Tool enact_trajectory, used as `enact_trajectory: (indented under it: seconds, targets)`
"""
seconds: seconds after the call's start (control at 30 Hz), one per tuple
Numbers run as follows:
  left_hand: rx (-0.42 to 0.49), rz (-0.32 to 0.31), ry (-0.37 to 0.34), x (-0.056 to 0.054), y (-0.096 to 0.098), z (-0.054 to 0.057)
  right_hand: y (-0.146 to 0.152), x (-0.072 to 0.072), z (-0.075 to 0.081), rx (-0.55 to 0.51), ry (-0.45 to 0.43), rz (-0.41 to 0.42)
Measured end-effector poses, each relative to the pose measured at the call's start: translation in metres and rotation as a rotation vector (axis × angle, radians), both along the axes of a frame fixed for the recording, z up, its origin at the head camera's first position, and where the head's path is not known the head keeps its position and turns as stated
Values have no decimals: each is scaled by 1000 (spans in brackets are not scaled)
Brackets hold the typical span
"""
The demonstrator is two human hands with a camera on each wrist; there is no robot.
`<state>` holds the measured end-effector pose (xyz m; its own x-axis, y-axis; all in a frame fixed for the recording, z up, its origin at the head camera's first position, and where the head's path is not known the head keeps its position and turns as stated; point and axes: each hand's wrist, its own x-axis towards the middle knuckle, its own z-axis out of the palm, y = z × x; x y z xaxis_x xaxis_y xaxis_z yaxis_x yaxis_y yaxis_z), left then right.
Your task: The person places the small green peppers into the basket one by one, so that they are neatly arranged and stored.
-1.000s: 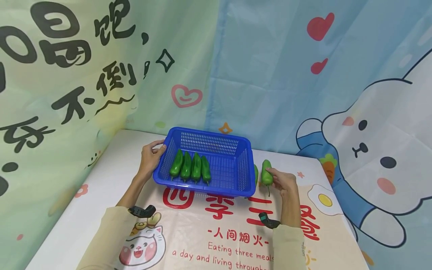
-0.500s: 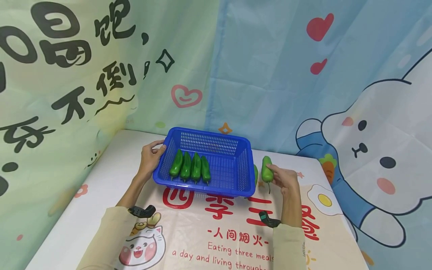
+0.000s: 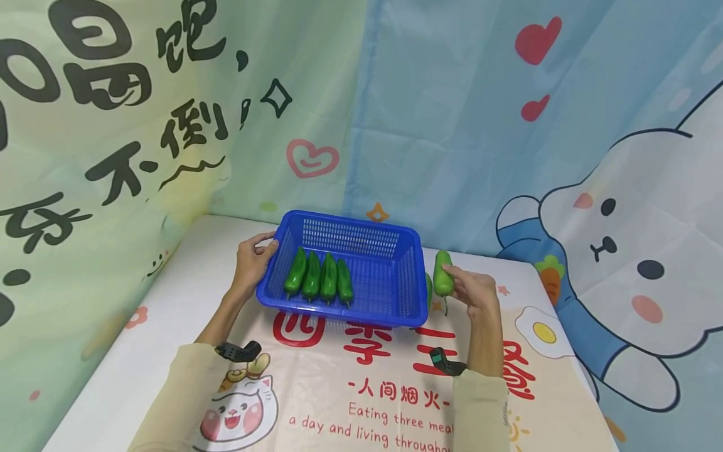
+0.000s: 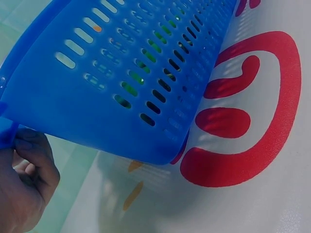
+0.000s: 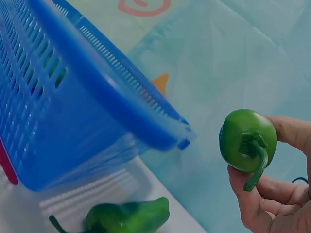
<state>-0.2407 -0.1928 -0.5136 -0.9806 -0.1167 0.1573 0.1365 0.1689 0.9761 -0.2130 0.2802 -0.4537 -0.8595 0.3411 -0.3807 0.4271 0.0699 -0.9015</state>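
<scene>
Between thumb and fingers my right hand [image 3: 474,290] grips a light green pepper [image 3: 443,274], just right of the blue plastic basket [image 3: 369,317]. In the right wrist view this pepper [image 5: 240,133] points its curled stem at the camera, raised above the table. My left hand [image 3: 251,263] holds the basket's left rim, thumb on top; the left wrist view shows its fingers [image 4: 41,167] curled under the edge. Several dark green peppers [image 3: 312,276] lie side by side in the basket's left half. Another pepper [image 5: 129,217] lies on the table beside the basket, mostly hidden in the head view.
The table [image 3: 316,389] wears a printed cloth with red characters and a cartoon cat. Behind it hangs a blue and green printed curtain [image 3: 429,125], close to the table's far edge. The basket's right half is bare mesh.
My right hand has lifted the light green pepper up and slightly away from me, then a little left toward the basket. The left hand and the basket stay in place.
</scene>
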Motion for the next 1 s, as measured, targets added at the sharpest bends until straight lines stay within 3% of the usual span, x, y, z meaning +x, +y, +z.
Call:
enact_trajectory:
  seconds: [0.7,1.0]
  targets:
    - [0,17,-12,-3,0,1,-24,-10,20,-44,35,111]
    - [1,12,-6,-3,-1,0,-46,-15,18,-43,74,183]
